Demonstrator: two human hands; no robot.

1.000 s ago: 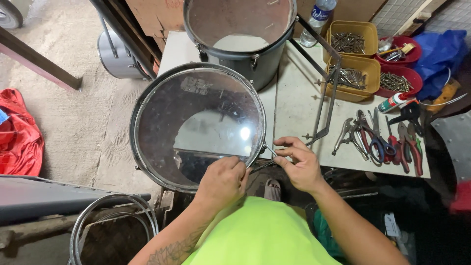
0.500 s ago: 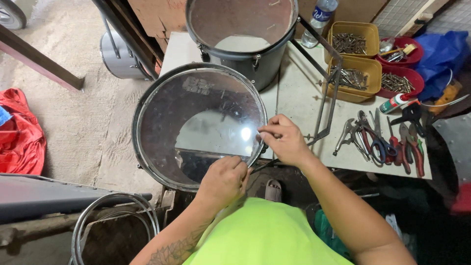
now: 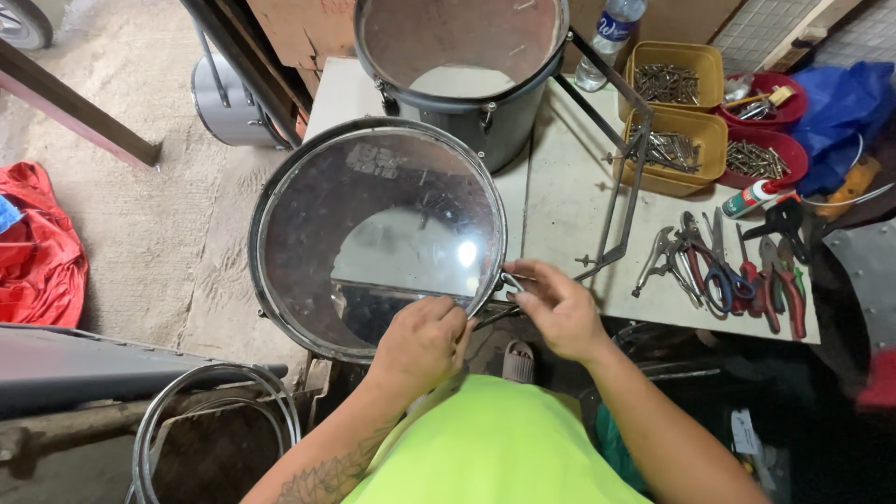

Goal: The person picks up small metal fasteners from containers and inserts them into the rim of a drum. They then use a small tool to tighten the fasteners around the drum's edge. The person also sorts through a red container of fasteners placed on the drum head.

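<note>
1. Risk: the drum [image 3: 378,233] overhangs the counter [image 3: 560,201] edge; if the left hand [image 3: 420,343] loosens on the near rim, I judge it could tip or slide off.
2. Risk: the small metal key [image 3: 512,281] could slip off the rim fitting, pinched only by fingertips.
3. Left hand: curled closed over the rim, drumhead just beyond it.
4. Right hand [image 3: 560,308]: fingers pinched on the key, drum rim touching its left side.

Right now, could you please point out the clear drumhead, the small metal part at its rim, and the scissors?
clear drumhead [image 3: 373,224], head view, transparent skin.
small metal part [image 3: 511,282], head view, shiny end.
scissors [image 3: 719,275], head view, handles.
</note>
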